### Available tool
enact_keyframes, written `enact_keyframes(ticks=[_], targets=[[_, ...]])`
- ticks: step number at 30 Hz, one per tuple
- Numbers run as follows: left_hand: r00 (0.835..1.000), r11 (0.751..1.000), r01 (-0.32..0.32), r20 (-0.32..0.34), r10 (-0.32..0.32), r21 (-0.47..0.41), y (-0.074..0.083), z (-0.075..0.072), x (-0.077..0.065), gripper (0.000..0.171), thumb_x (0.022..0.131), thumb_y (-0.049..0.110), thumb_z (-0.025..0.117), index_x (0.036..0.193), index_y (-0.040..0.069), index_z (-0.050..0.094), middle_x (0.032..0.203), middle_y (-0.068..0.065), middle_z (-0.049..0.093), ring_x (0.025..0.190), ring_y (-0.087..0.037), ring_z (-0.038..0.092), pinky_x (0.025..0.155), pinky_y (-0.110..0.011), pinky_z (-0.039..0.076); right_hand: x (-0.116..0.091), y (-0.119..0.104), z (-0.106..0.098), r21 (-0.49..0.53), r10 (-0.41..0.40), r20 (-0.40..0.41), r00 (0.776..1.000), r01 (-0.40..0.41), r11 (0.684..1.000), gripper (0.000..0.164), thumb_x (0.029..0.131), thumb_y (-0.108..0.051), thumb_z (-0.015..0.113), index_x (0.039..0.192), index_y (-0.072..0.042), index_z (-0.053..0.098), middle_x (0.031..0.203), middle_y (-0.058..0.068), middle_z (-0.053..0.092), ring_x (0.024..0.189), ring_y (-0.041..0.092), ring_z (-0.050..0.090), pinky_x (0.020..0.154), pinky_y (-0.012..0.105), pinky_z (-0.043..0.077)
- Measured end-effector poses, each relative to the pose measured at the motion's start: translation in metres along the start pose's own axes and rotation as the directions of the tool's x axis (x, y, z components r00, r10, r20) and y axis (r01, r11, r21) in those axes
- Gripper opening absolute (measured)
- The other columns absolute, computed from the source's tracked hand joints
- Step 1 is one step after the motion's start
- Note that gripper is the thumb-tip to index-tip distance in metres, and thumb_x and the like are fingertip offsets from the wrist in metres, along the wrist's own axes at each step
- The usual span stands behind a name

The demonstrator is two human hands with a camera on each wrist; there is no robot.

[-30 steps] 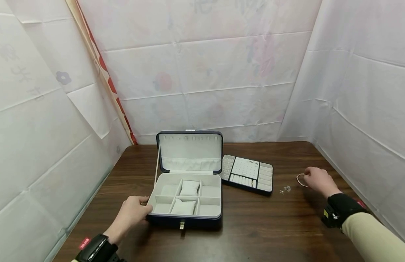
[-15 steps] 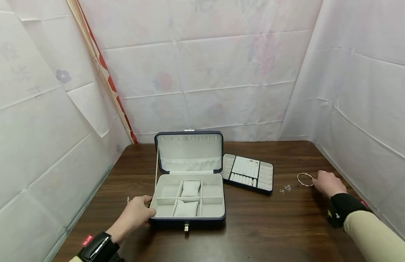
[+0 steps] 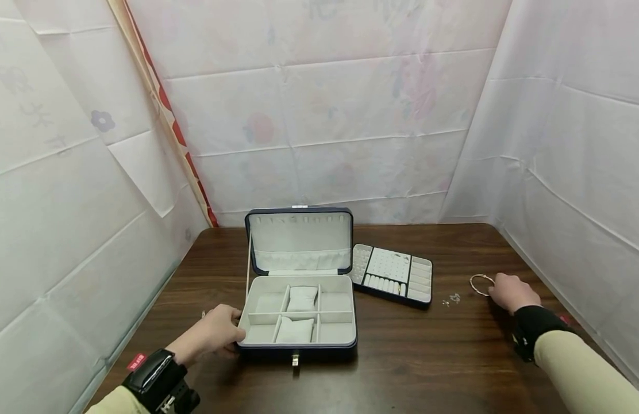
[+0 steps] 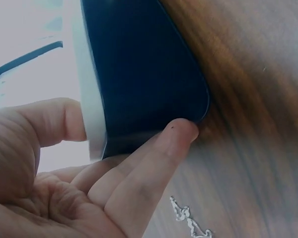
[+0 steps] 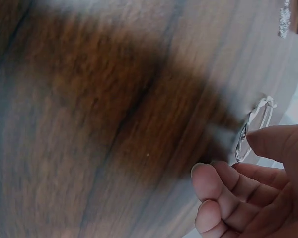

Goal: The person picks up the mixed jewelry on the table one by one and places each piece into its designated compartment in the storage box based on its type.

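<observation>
The bangle point(image 3: 472, 283) is located well to the right of the jewelry box point(image 3: 327, 352). The jewelry box stands upright on the bench point(image 3: 402, 356), its lid point(image 3: 301, 236) raised at the rear. The interior has six compartments. One white cushion point(image 3: 301, 299) occupies the rear middle compartment; a second white cushion point(image 3: 295, 330) occupies the front middle compartment. The long axis of the box runs left to right; the latch point(image 3: 295, 360) faces the person.

The bangle is ring-shaped, its opening facing upward. Contact with the bench cannot be determined.

The right hand point(image 3: 513, 292) extends to the far right of the box, fingers curled, pinching the bangle at its right edge. The left hand point(image 3: 216, 330) grips the box at its left wall: thumb over the rim, fingers against the outer face.

The tray point(image 3: 419, 282) lies just right of the box, angled, left end farther back. It contains ring rolls point(image 3: 381, 284). Small silver pieces point(image 3: 455, 298) lie right of the box, beyond the tray. A silver chain point(image 4: 181, 212) lies left of the box.
</observation>
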State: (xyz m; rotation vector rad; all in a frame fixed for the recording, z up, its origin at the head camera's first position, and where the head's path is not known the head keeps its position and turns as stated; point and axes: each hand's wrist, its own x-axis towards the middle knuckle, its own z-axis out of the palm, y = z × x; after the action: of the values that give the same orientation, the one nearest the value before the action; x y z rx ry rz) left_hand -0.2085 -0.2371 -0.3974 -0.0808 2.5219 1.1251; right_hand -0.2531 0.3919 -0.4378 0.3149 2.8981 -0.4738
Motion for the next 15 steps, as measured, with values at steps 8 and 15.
enact_keyframes(ticks=[8,15], targets=[[0.999,1.0,0.015,0.03,-0.016,0.025,0.004,-0.005,0.002,0.038,0.079,-0.006,0.06,0.116,-0.015,0.063,0.084,-0.015,0.07,0.071,-0.029,0.074,0.061,-0.042,0.062,0.002,-0.001,0.003,-0.052,-0.037,-0.014,0.999,0.036,0.998,0.017,0.096,-0.008,0.051,0.101,0.007,0.053,0.102,0.036,0.06,0.087,0.052,0.061,0.066,0.06,0.05],[0.997,0.999,0.023,0.067,-0.026,0.041,0.008,-0.011,0.006,0.025,0.082,-0.007,0.058,0.105,-0.012,0.065,0.084,-0.017,0.069,0.071,-0.029,0.073,0.061,-0.043,0.062,0.005,-0.003,0.004,-0.057,-0.071,-0.025,0.997,0.07,0.996,0.011,0.093,0.002,0.046,0.086,0.003,0.055,0.094,0.033,0.061,0.078,0.045,0.06,0.062,0.053,0.05]])
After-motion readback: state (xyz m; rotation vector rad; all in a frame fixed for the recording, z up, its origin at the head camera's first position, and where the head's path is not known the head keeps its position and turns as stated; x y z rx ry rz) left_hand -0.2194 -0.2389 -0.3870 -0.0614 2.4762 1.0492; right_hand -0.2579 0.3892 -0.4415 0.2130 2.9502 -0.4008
